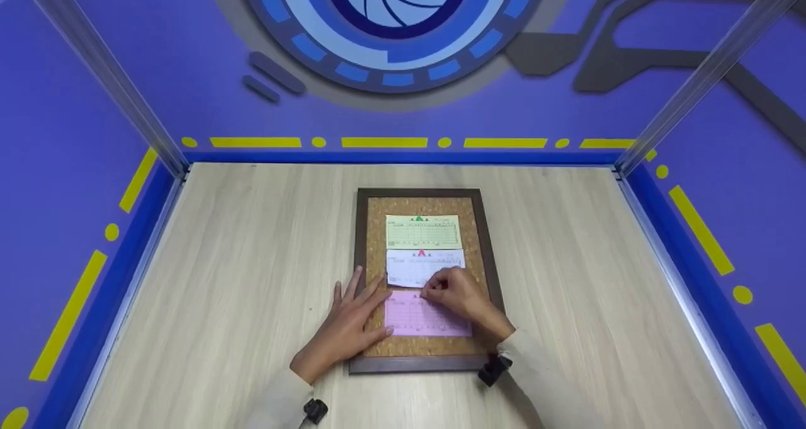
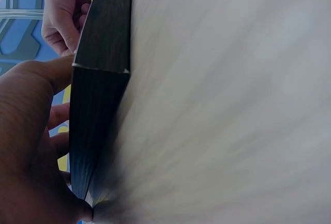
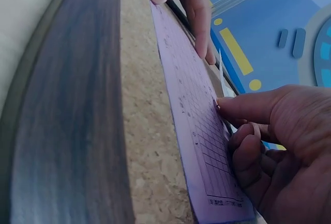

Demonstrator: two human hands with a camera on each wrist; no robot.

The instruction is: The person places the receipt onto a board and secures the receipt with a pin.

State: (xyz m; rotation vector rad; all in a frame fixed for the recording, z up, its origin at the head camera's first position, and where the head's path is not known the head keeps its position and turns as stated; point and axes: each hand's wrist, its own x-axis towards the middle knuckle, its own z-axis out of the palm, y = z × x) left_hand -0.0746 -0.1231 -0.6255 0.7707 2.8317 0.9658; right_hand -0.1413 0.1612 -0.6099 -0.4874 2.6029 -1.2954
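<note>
A dark-framed cork board (image 1: pixel 485 240) lies flat on the pale wooden table (image 1: pixel 252 259) and carries three printed slips in a column. The green slip (image 1: pixel 422 232) sits at the far end, fixed by a green pin at its top edge. Just nearer is the white slip (image 1: pixel 412 269) with a red pin. Nearest the person lies the pink slip (image 1: pixel 419 319). All three bear ruled form grids, but the print is too small to read.

The left hand (image 1: pixel 349 325) lies flat with fingers spread, over the board's left frame, with fingertips on the pink slip's left edge. The right hand (image 1: pixel 463 297) has its fingers curled, with fingertips pinched at the pink slip's top edge, near the white slip's lower edge.
</note>
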